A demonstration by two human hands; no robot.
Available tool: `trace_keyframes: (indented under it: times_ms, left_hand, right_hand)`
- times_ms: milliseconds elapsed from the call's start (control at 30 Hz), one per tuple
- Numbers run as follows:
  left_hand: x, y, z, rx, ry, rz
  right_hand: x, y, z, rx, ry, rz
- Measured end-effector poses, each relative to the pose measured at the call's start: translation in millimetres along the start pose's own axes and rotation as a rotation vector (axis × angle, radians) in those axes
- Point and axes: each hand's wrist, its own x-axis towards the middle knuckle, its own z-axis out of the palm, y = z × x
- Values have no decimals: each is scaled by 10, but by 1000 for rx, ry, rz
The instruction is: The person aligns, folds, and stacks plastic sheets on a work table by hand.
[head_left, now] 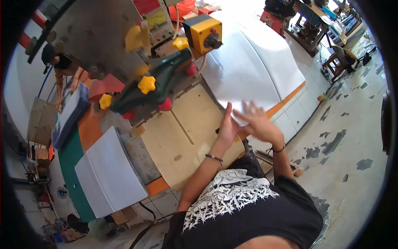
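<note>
Both my hands are at the near corner of a stack of large white sheets (pixel 248 62), on the right side of the machine. My left hand (pixel 226 132) is at the corner edge, its thumb stretched up and apart; its other fingers are partly hidden. Just right of it, my right hand (pixel 262 123) is over the corner with its fingers spread, slightly blurred. Left of my hands lies a pale wooden board (pixel 182 145) with a slot in it. Above the board stands a machine with a dark green clamp arm (pixel 161 85) and yellow star knobs (pixel 146 84).
More white sheets (pixel 110 174) lie on a green mat (pixel 68 166) at the left. A yellow control box (pixel 205 33) with a black knob is fixed near the right stack. Another person (pixel 62 68) stands beside a sheet pile (pixel 72 116). A wooden stool (pixel 338 62) is at the far right.
</note>
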Motion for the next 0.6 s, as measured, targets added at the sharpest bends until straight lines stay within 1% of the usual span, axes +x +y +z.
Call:
trace_keyframes:
  times_ms: [33, 100, 167, 200, 233, 300, 333, 367, 433, 500, 533, 600]
  left_hand:
    - [-31, 34, 13, -57, 107, -113]
    - [-31, -68, -103, 8, 138, 5]
    - [2, -129, -182, 51, 153, 100]
    - [4, -142, -190, 75, 155, 150]
    - [-17, -153, -192, 47, 155, 112]
    - [-97, -41, -43, -10, 149, 50]
    - [-91, -66, -85, 50, 243, 46]
    - [-86, -62, -167, -21, 183, -19]
    - [-81, -100, -140, -73, 204, 85]
    - [-141, -69, -37, 15, 215, 120]
    - [-131, -42, 15, 62, 212, 143]
    - [-99, -130, -70, 46, 188, 151]
  right_hand:
    - [-166, -19, 70, 121, 15, -124]
    - [-260, 161, -25, 313, -109, -360]
    - [-255, 153, -185, 732, -84, -129]
    - [-243, 131, -161, 722, -55, -97]
    - [-230, 109, -136, 713, -27, -65]
    - [-105, 67, 58, 257, 43, -182]
    - [-206, 0, 35, 288, -59, -408]
    - [-228, -88, -179, 448, -215, -473]
    - [-169, 150, -435, 801, -690, -502]
    - [-178, 229, -514, 719, -233, -155]
    - [-66, 171, -472, 549, 125, -53]
    - [149, 195, -247, 277, 333, -85]
